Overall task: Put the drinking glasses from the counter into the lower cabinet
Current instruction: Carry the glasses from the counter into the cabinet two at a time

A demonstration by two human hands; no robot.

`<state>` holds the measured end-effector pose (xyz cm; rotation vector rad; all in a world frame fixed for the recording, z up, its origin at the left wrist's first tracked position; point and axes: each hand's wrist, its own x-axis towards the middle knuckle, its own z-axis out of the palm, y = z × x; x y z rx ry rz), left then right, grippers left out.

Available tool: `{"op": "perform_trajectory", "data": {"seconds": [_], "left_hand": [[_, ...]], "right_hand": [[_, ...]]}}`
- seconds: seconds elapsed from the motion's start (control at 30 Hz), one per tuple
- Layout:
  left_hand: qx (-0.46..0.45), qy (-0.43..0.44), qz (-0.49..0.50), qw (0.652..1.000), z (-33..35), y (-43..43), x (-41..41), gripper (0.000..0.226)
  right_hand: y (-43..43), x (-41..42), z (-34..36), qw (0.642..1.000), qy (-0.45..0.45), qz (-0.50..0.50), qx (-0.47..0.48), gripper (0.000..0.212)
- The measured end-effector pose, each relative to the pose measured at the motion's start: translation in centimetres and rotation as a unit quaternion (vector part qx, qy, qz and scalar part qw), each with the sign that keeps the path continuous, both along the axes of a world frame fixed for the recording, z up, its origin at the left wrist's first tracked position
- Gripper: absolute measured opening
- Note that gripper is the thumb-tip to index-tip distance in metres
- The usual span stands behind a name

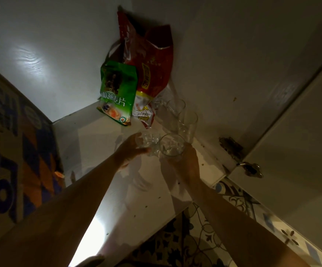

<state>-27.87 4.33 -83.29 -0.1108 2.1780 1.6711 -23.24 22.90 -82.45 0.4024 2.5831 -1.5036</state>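
Each hand is holding one drinking glass inside the lower cabinet [214, 54]: left hand [128, 151] closed around a cut glass [149, 144], right hand [185, 160] around a plain glass [170, 146]. Two tall glasses [183, 120] are standing just behind, beside a green packet [117, 93] and a red bag [148, 60].

The cabinet is dim, so the clear glasses by the right wall [177, 116] blur together; I can't count them for sure. The red bag [152, 60] is half covered by the green bag [117, 93]. The right hand [185, 162] sits partly behind its glass [170, 145]. Both forearms run off the bottom edge.
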Motion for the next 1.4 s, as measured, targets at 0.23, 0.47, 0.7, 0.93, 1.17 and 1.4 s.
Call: {"op": "perform_trajectory", "data": {"seconds": [0.23,0.47,0.7,0.93,1.17,1.4], "left_hand": [[0.001,0.012,0.023,1.000,-0.5,0.3,-1.5,0.069],[-0.047,-0.004,0.025,0.999,-0.9,0.8,-3.6,0.104],[-0.026,0.000,-0.055,0.998,-0.3,1.2,-5.2,0.095],[-0.013,0.000,-0.096,0.995,0.0,1.5,-6.1,0.088],[-0.017,0.013,-0.106,0.994,0.8,2.0,-5.5,0.063],[-0.092,-0.002,-0.030,0.995,0.2,2.0,-4.3,0.077]], "right_hand": [[-0.8,-0.3,-0.8,0.999,0.019,-0.029,0.011,0.052],[-0.9,-0.4,-1.3,0.997,0.032,-0.072,-0.002,0.048],[-1.1,-0.3,-2.1,0.995,0.064,-0.078,0.008,0.060],[-1.1,-0.4,-2.6,0.993,0.079,-0.082,0.002,0.064],[-0.9,-0.3,-2.8,0.994,0.081,-0.072,0.004,0.070],[-0.5,-1.2,-2.9,0.998,0.028,-0.046,0.034,0.077]]}}
